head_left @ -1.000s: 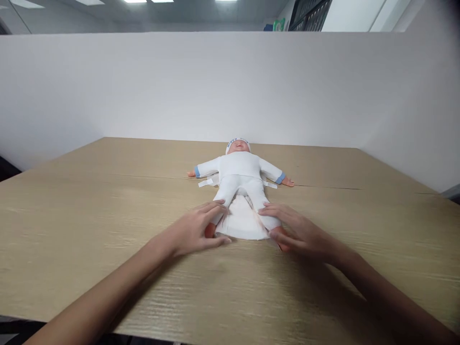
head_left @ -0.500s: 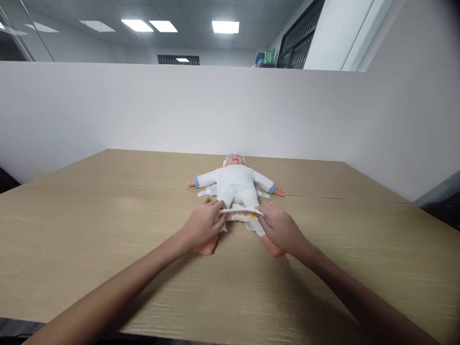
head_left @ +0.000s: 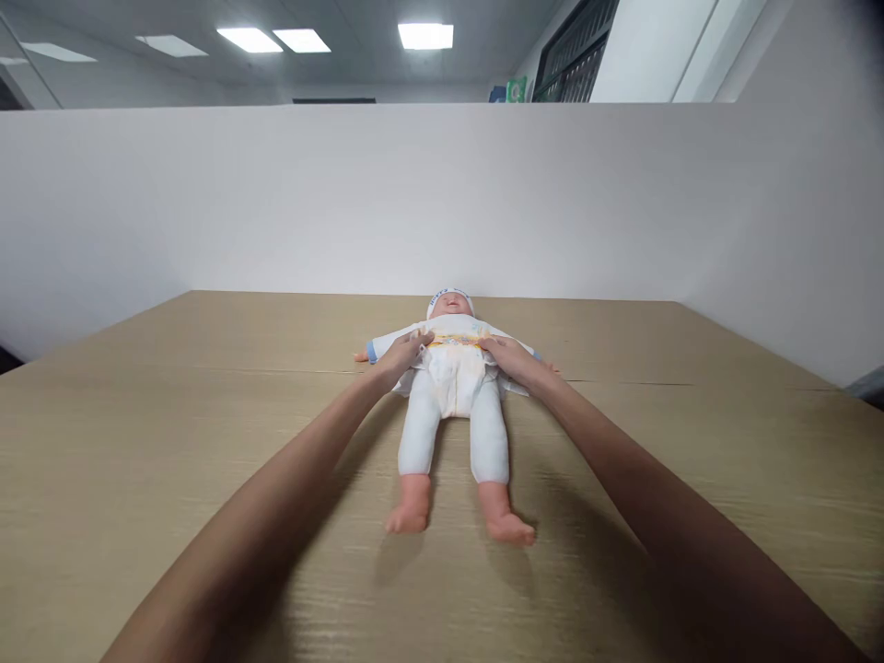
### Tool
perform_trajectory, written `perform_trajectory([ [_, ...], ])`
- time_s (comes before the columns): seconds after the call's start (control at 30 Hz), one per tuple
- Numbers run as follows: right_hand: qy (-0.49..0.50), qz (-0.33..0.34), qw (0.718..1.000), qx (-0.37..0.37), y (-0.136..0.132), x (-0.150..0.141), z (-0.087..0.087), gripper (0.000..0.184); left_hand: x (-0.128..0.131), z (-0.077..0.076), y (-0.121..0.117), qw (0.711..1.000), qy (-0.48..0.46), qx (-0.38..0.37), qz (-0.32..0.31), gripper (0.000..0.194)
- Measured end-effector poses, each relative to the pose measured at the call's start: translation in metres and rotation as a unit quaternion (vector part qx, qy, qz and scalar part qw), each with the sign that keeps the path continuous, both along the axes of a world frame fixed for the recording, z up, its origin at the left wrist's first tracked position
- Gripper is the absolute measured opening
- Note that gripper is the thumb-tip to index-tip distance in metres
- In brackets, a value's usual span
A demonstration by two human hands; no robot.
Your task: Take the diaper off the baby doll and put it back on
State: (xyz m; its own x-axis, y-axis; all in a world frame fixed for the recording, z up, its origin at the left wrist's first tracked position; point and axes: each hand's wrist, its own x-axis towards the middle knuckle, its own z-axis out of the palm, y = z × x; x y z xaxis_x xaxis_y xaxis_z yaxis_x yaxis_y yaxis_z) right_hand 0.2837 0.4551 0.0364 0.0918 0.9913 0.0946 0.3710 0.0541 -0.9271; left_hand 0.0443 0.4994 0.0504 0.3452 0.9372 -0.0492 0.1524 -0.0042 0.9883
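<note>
A baby doll (head_left: 420,433) in white clothing with blue cuffs and a white cap lies on its back, feet towards me. The front of a white diaper (head_left: 456,382) covers its lower belly, with an orange and yellow patterned band at the waist. My left hand (head_left: 407,354) is closed on the diaper's left upper corner. At the right upper corner, my right hand (head_left: 509,356) grips the same waist edge. The diaper's side flaps stick out on both sides beneath my hands.
The doll lies on a wide wooden table (head_left: 207,442) with a seam running across it. A white partition wall (head_left: 345,203) rises behind the table's far edge. Beyond it, a green package (head_left: 516,89) shows near a dark window frame.
Both hands have moved away from me, from between the doll's legs up to its belly, bringing the diaper's front panel with them. The doll's legs and feet are now uncovered.
</note>
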Motion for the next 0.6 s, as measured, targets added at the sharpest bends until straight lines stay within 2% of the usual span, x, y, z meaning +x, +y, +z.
perform_trajectory([
  [0.13,0.061,0.037,0.995,-0.064,-0.027,0.008,-0.009,0.042,-0.017,0.0,-0.031,0.996,-0.042,-0.049,-0.054,0.061],
  [0.27,0.119,0.107,0.98,-0.118,-0.072,0.014,-0.001,0.051,-0.034,0.005,-0.073,0.988,-0.051,-0.088,-0.119,0.054],
  [0.33,0.13,0.142,0.973,-0.129,-0.089,0.018,0.005,0.057,-0.042,0.005,-0.085,0.988,-0.046,-0.083,-0.119,0.055],
  [0.4,0.077,0.128,0.984,-0.099,-0.101,0.026,0.008,0.06,-0.049,0.006,-0.088,0.995,-0.023,-0.055,-0.084,0.061],
  [0.5,-0.053,0.048,0.997,-0.032,-0.112,0.043,0.002,0.055,-0.059,0.013,-0.086,0.997,0.068,0.02,-0.021,0.058],
  [0.6,-0.131,-0.016,0.991,-0.001,-0.125,0.06,-0.015,0.042,-0.058,0.028,-0.091,0.97,0.181,0.162,0.016,0.042],
])
